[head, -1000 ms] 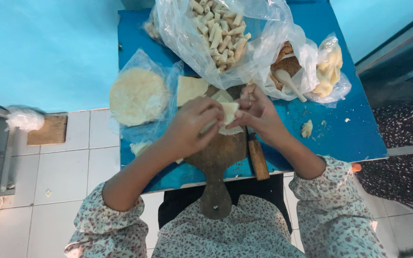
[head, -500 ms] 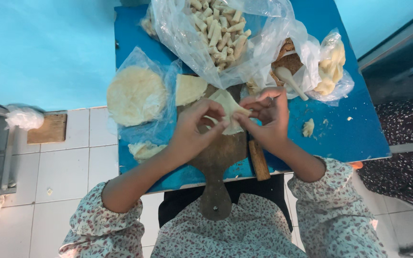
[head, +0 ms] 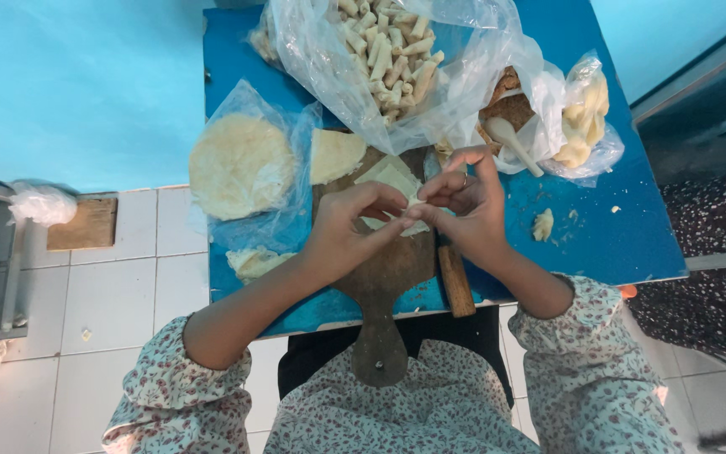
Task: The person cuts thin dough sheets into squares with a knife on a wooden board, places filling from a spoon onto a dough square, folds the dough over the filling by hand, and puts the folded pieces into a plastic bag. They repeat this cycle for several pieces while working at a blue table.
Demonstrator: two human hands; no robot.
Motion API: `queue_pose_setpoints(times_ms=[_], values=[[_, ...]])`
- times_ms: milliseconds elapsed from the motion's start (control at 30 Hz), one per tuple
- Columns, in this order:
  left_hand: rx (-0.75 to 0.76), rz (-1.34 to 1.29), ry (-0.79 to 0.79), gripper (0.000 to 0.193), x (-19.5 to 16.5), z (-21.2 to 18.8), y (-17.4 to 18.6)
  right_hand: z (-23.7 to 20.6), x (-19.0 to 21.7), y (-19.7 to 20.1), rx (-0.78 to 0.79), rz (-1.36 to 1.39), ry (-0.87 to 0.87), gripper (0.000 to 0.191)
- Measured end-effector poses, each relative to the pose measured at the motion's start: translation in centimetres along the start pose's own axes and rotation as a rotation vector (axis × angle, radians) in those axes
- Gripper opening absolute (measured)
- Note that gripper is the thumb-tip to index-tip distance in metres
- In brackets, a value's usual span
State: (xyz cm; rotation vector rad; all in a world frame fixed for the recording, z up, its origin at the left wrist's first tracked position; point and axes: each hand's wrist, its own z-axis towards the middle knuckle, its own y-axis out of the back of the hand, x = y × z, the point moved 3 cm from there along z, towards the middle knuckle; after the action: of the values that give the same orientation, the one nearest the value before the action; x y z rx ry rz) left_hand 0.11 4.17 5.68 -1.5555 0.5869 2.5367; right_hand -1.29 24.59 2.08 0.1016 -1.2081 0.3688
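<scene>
A small blue desk (head: 615, 244) stands against a turquoise wall over white floor tiles, crowded with pastry work. At its middle lies a dark wooden paddle-shaped cutting board (head: 384, 269), its handle hanging off the near edge toward the person's lap. Above that board, the left hand (head: 350, 229) and the right hand (head: 464, 206) meet, fingertips of both pinched shut on a pale thin wrapper sheet (head: 397, 183) that they hold just over the board's far end. Left of the board, a round stack of pale wrappers (head: 241, 166) rests in clear plastic; beyond the board, an open clear bag of finished small rolls (head: 388, 55) sags toward it; to the board's right sit a brown filling with a white spoon (head: 514, 139) and a wooden-handled knife (head: 455, 277), touching the board's edge. The sheet looks thin enough to tear if the two grips pull apart too hard. The knife lies near the desk's near edge, right under the right forearm, and a nudge could send it to the floor.
</scene>
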Motion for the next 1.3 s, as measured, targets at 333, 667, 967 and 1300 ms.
queue_pose_setpoints(times_ms=[333,667,967,1300], values=[[-0.091,-0.316,0.106,0.019,2.8,-0.3,0.8,0.5,0.1,0.4,-0.032,0.112,-0.007,0.054],[-0.508,-0.646,0.235,0.010,4.9,-0.3,5.9,0.4,0.7,1.4,-0.259,0.272,-0.021,0.040],[-0.201,0.388,-0.065,0.016,2.1,0.1,4.3,0.2,0.7,0.1,-0.041,0.245,-0.032,0.040],[0.000,0.060,0.288,0.025,4.9,-0.3,1.1,0.8,0.8,-0.6,0.045,-0.116,-0.206,0.038]])
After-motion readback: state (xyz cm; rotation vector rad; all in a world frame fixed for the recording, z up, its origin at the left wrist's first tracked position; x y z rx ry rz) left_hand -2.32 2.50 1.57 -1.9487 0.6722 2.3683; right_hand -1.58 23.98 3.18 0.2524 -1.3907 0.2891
